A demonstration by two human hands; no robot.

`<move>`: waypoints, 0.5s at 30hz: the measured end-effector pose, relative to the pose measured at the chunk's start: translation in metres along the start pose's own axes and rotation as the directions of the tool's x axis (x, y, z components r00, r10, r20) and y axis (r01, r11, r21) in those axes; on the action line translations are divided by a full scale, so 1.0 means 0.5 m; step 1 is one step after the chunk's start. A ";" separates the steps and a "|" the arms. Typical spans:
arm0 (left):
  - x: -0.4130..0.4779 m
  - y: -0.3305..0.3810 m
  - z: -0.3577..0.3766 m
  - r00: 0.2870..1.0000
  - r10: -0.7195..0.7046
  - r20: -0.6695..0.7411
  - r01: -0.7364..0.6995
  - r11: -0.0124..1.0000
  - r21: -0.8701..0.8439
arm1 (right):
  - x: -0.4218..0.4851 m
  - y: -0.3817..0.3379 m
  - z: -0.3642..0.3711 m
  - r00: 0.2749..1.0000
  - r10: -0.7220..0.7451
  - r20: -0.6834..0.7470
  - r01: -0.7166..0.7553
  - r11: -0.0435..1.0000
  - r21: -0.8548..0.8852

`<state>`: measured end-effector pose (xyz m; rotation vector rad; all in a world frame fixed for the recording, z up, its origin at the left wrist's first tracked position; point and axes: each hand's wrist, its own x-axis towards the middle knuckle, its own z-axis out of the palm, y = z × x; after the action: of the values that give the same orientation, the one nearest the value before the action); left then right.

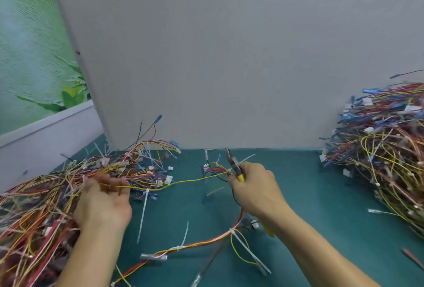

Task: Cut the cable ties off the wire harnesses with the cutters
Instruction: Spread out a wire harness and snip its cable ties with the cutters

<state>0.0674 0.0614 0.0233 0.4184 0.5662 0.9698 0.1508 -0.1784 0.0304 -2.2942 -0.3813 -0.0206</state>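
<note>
My right hand [254,188] grips the yellow-handled cutters [234,164], jaws pointing up and away, near the middle of the green table. The same hand also holds a bunch of thin wires; a yellow wire [183,181] runs from it leftward to my left hand [103,204]. My left hand rests palm-down on the left wire pile [41,206], its fingers loosely spread over the wires at the yellow wire's end. A red and white harness [206,239] with white cable ties [183,236] lies on the table below my right hand.
A second big heap of wire harnesses [385,149] fills the right side. Loose white cable ties [143,215] lie scattered on the green mat [321,195]. A grey partition wall [229,57] stands right behind the table.
</note>
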 end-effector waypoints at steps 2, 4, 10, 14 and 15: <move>-0.010 0.002 0.014 0.997 0.032 0.069 -0.031 0.999 -0.007 | -0.001 -0.002 0.001 1.000 -0.001 -0.001 0.001 1.000 -0.001; -0.017 -0.009 0.016 0.998 0.021 0.065 -0.021 1.000 0.006 | -0.002 -0.004 0.000 1.000 0.002 0.009 -0.002 1.000 -0.006; -0.023 -0.025 0.013 0.994 -0.024 0.110 0.018 0.998 0.059 | -0.002 -0.009 -0.003 0.999 0.017 0.036 -0.016 1.000 -0.018; -0.023 -0.044 0.003 0.994 -0.032 0.109 0.017 0.991 0.136 | -0.005 -0.009 -0.006 0.998 0.021 0.051 -0.020 1.000 -0.017; -0.024 -0.045 0.002 0.995 -0.029 0.094 0.014 0.988 0.151 | -0.006 -0.009 -0.006 0.998 0.022 0.053 -0.021 1.000 -0.009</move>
<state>0.0773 0.0399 0.0145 0.5892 0.5571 0.8845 0.1471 -0.1784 0.0352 -2.3104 -0.3846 0.0500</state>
